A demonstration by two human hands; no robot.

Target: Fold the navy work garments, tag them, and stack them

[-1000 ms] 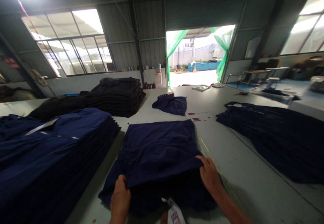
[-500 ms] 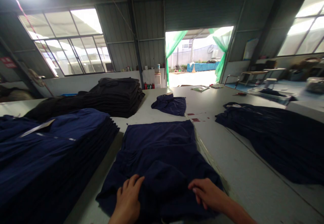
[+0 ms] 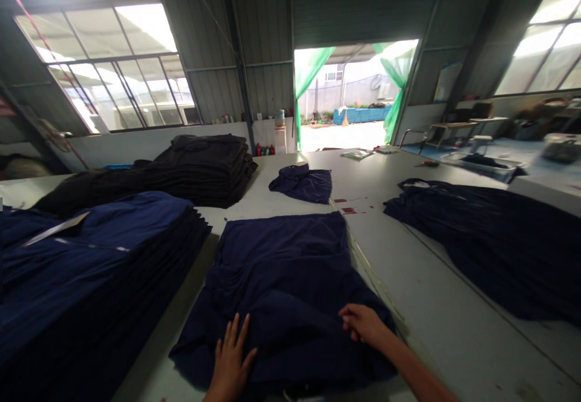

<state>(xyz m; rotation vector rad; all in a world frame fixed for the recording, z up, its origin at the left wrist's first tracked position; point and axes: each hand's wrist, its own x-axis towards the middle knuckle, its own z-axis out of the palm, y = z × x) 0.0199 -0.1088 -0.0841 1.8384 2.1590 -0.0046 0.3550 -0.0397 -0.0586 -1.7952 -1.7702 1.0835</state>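
A dark navy garment [image 3: 290, 281] lies spread on the table in front of me, its far edge straight and its near part softly wrinkled. On its near left part my left hand [image 3: 231, 356] lies flat with the fingers spread. Over its right side is my right hand [image 3: 362, 324], fingers curled in and pressed together. Whatever those fingers hold, if anything, is too small to make out. Something pale shows at the garment's near edge, mostly cut off by the frame.
A tall stack of navy garments [image 3: 149, 232] stands to the left, with a black stack [image 3: 209, 169] behind it. Farther back lies a small crumpled navy piece [image 3: 303, 183]. More navy cloth [image 3: 481, 238] covers the right of the pale table [image 3: 436, 311].
My left hand has flattened and its fingers have spread on the garment. The right hand has shifted slightly up with its fingers curled tighter. The view has tipped down a little.
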